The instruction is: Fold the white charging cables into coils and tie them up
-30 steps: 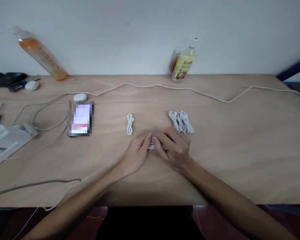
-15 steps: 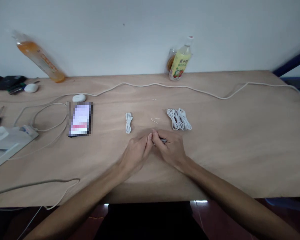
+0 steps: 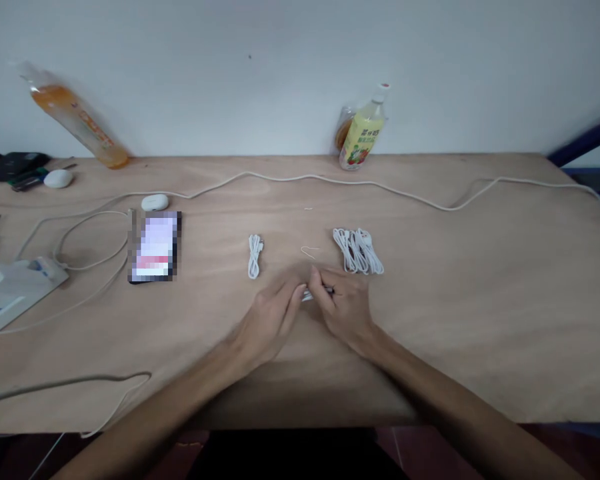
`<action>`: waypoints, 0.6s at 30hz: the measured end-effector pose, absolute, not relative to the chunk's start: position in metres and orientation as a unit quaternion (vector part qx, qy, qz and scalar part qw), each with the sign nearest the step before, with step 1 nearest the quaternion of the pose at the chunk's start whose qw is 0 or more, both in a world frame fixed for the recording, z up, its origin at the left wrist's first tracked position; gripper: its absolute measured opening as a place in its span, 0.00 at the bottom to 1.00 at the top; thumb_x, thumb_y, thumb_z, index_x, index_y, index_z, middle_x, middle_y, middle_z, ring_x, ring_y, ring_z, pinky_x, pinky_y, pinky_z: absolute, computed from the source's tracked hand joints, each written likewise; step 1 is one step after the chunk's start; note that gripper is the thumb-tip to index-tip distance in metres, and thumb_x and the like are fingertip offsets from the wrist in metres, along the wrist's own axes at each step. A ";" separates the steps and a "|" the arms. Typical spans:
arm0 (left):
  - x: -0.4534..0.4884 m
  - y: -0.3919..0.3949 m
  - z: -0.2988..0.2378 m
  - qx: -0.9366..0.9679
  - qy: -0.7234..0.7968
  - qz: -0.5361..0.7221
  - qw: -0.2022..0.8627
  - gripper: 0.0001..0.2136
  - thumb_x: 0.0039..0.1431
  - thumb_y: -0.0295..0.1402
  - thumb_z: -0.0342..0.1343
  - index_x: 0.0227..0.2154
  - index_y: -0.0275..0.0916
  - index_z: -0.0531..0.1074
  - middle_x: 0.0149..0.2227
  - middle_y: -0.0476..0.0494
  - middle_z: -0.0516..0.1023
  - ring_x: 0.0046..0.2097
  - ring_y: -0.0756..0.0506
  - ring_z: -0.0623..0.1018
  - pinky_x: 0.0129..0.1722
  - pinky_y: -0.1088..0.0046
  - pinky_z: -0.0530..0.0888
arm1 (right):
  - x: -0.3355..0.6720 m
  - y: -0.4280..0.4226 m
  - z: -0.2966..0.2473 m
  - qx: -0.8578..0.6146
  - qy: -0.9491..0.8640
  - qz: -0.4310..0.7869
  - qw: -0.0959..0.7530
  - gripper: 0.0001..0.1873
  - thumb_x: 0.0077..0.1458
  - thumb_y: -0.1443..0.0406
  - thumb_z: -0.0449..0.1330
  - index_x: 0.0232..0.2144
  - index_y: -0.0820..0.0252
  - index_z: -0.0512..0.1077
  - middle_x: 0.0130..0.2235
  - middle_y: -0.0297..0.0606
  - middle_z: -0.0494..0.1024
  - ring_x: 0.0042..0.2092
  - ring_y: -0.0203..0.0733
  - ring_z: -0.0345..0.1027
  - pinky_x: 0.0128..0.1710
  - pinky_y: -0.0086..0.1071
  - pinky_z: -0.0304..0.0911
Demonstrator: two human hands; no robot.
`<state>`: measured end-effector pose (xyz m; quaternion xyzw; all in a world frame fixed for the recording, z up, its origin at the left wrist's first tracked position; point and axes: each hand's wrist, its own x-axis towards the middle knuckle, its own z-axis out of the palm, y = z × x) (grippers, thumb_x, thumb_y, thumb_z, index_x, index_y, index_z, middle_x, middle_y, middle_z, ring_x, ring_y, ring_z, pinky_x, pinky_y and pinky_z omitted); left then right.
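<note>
My left hand (image 3: 274,308) and my right hand (image 3: 341,300) meet over the near middle of the table, both closed on a white cable bundle (image 3: 307,295). Only a short stretch of it shows between the fingers; the rest is hidden. Beyond my left hand lies one coiled white cable (image 3: 255,257). A group of several coiled white cables (image 3: 359,251) rests beyond my right hand. Between these lie a thin bent white tie (image 3: 309,251) and, farther back, a tiny white piece (image 3: 308,209).
A phone (image 3: 156,247) and a white earbud case (image 3: 155,203) lie to the left. A long white cord (image 3: 310,177) crosses the table. An orange drink bottle (image 3: 80,127) and a yellow-labelled bottle (image 3: 364,130) stand by the wall. A white box (image 3: 17,293) sits at the left edge.
My fingertips have moved slightly apart, and more of the white cable bundle shows between them. The whole view has shifted a little, with the table lower in the picture.
</note>
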<state>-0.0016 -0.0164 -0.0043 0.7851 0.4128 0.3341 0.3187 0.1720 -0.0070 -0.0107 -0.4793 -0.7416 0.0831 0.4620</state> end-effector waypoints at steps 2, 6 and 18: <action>-0.003 -0.015 -0.008 0.836 0.393 0.331 0.193 0.20 0.84 0.38 0.38 0.43 0.38 0.74 0.38 0.42 0.77 0.38 0.44 0.78 0.40 0.67 0.77 | 0.172 -0.008 -0.010 -0.512 -0.709 0.179 0.450 0.26 0.72 0.66 0.53 0.18 0.55 0.57 0.18 0.27 0.59 0.22 0.33 0.51 0.25 0.33 0.47; -0.005 -0.011 -0.014 0.874 0.375 0.302 0.071 0.23 0.84 0.37 0.35 0.38 0.38 0.73 0.35 0.43 0.76 0.34 0.44 0.76 0.35 0.68 0.76 | 0.169 -0.012 -0.009 -0.548 -0.646 0.357 0.394 0.28 0.72 0.57 0.50 0.17 0.55 0.59 0.18 0.28 0.59 0.22 0.34 0.54 0.24 0.32 0.49; 0.001 -0.017 0.009 0.729 0.465 0.306 0.398 0.22 0.82 0.38 0.41 0.26 0.44 0.60 0.24 0.52 0.69 0.28 0.47 0.70 0.31 0.68 0.68 | 0.171 -0.005 -0.014 -0.409 -0.793 -0.081 0.444 0.25 0.72 0.72 0.55 0.20 0.55 0.68 0.21 0.31 0.69 0.24 0.37 0.57 0.27 0.36 0.52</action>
